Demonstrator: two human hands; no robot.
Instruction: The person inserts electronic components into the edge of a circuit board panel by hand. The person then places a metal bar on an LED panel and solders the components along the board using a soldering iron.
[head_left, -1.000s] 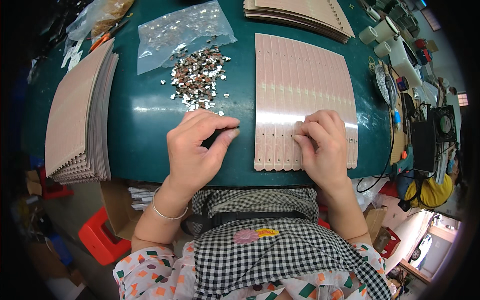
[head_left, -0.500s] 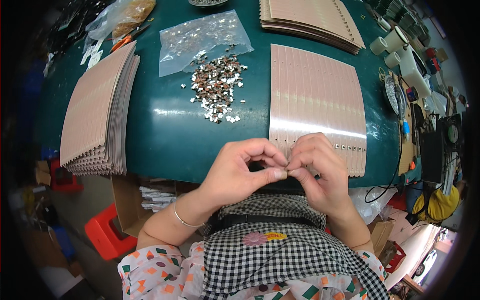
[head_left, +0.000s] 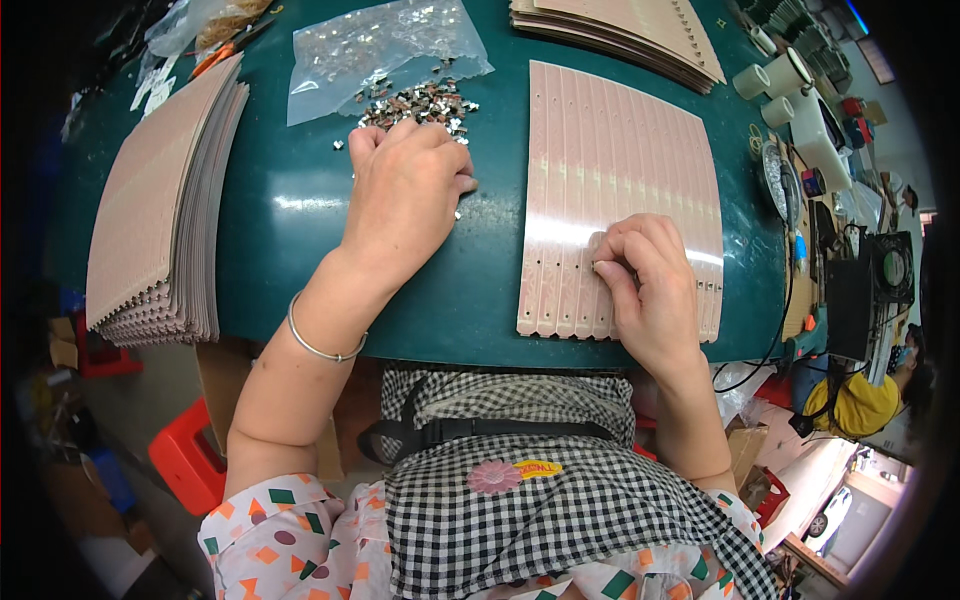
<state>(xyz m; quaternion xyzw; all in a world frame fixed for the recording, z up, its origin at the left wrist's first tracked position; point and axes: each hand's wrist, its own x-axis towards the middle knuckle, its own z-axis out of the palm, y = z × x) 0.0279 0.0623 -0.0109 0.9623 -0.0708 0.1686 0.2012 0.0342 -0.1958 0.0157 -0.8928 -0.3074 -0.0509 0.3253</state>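
My left hand (head_left: 408, 195) is palm down over the near side of a pile of small silver and brown metal parts (head_left: 440, 103). Its fingers are curled, and the fingertips are hidden beneath the hand. My right hand (head_left: 648, 285) hovers over or rests on a pinkish-brown panel of joined strips (head_left: 620, 150). Its thumb and index finger are pinched together; whatever is between them is too small to make out. Small metal pieces sit in a row of holes at the panel's near right edge (head_left: 708, 286).
A stack of similar panels (head_left: 165, 190) stands on the left, another stack (head_left: 620, 35) at the back. A clear plastic bag (head_left: 385, 50) lies behind the pile. Orange-handled scissors (head_left: 215, 58) are at the far left. White cups (head_left: 778, 110) and a metal dish (head_left: 775, 180) stand on the right.
My hands were together in front of me, fingertips meeting. Now the left has moved forward and left to the pile, and the right has moved slightly right and forward over the panel.
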